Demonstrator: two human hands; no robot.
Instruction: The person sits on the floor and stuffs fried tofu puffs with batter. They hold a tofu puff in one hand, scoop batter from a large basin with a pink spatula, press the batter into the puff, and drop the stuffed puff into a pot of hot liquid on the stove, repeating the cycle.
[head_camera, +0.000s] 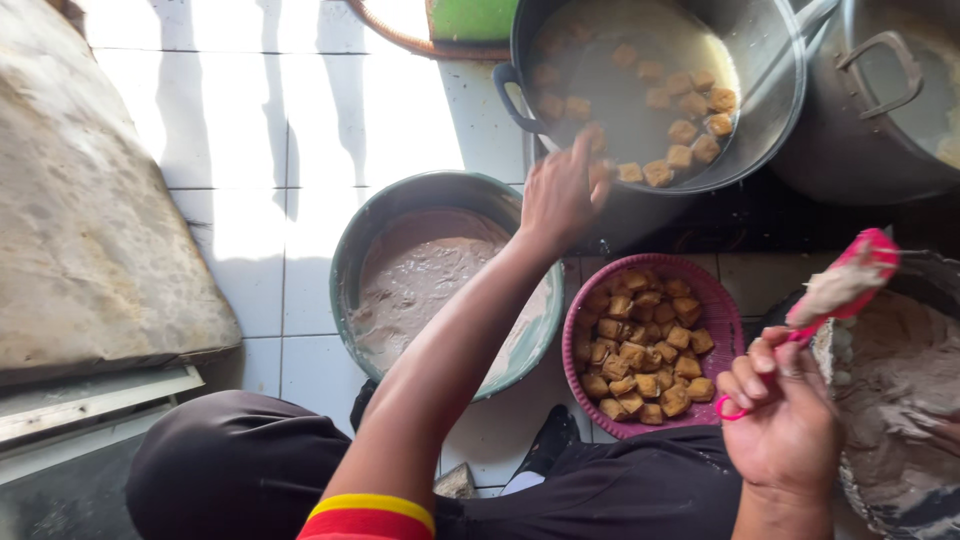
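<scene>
My left hand (562, 190) reaches forward to the near rim of a big metal pot (775, 90) that holds liquid and several fried tofu cubes (690, 130); its fingertips touch a cube at the rim. My right hand (785, 420) grips a pink spatula (840, 285) smeared with grey paste, held over a bowl of grey paste (900, 400) at the right. A purple basket (722, 320) full of fried tofu cubes (645, 345) sits between my hands.
A green basin (350, 250) with brownish-grey batter stands on the white tiled floor (300, 130). A second lidded metal pot (890, 90) is at the top right. A worn flat slab (80, 200) lies at the left. My dark-clad knees are at the bottom.
</scene>
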